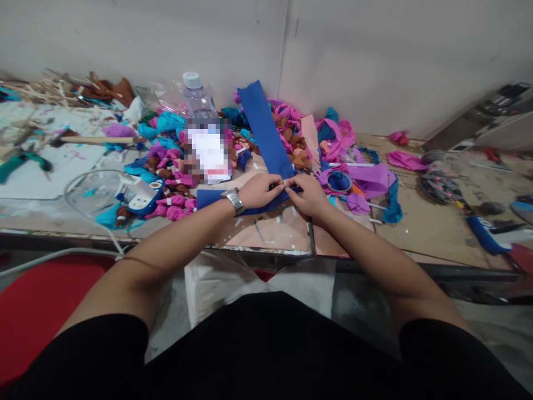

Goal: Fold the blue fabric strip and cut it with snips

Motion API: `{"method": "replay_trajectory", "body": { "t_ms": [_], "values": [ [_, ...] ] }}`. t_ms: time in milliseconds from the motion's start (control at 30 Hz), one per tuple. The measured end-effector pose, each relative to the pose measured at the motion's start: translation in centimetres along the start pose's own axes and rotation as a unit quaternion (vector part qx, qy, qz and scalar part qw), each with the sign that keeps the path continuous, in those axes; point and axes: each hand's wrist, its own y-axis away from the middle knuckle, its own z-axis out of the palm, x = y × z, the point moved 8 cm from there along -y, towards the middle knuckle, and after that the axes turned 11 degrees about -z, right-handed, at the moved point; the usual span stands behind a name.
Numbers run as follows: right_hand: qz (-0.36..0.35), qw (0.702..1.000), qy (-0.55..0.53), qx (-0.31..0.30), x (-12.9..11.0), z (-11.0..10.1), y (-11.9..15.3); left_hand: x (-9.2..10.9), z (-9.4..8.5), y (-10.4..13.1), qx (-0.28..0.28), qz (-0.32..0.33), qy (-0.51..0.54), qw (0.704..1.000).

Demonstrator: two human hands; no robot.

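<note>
In the head view, a blue strip (pixel 266 130) is seen at the middle of the desk (pixel 270 236), directly in front of the person. Its long axis is inclined: the far end is directed toward the wall (pixel 353 61) and somewhat to the left, while the near end is brought down to the fingertips. A second blue length (pixel 210 198) is laid roughly crosswise, its free end pointed left and passed under the left wrist. Whether both lengths belong to one folded piece cannot be told, as the junction is covered by the fingers.

The blue material is pinched between thumb and forefinger of the left hand (pixel 259 191), and a like pinch is made by the right hand (pixel 308 194); the fingertips of the two are nearly met. A metal-banded watch (pixel 234 201) is worn on the left wrist; its dial cannot be read.

As to markings, a reddish mark is borne on the white cap of the clear bottle (pixel 200 104), but no brand can be made out. The lit screen of the phone (pixel 210 153) is partly pixelated and its text is illegible. Faint print is noted on the cardboard (pixel 410 236) at right, too small to be read.
</note>
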Motion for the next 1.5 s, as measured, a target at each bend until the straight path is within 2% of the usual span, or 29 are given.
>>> {"method": "replay_trajectory", "body": {
  "t_ms": [567, 700, 933, 1267, 1500],
  "values": [
    [0.014, 0.999, -0.021, 0.034, -0.02, -0.54, 0.09, 0.08, 0.11, 0.14, 0.002, 0.009, 0.002, 1.0],
    [0.018, 0.999, -0.016, 0.029, -0.03, -0.52, 0.08, 0.2, 0.05, 0.18, 0.002, 0.012, -0.011, 1.0],
    [0.017, 1.0, -0.016, 0.017, 0.25, -0.13, 0.07, 0.48, 0.26, 0.35, 0.021, 0.023, -0.103, 0.994],
    [0.02, 1.0, -0.021, -0.003, 0.23, 0.26, 0.06, 0.61, 0.3, 0.34, 0.035, 0.042, -0.105, 0.993],
    [0.029, 0.999, -0.03, 0.003, 0.24, -0.05, 0.02, 0.67, 0.11, 0.5, 0.03, 0.024, -0.105, 0.994]
  ]
}}
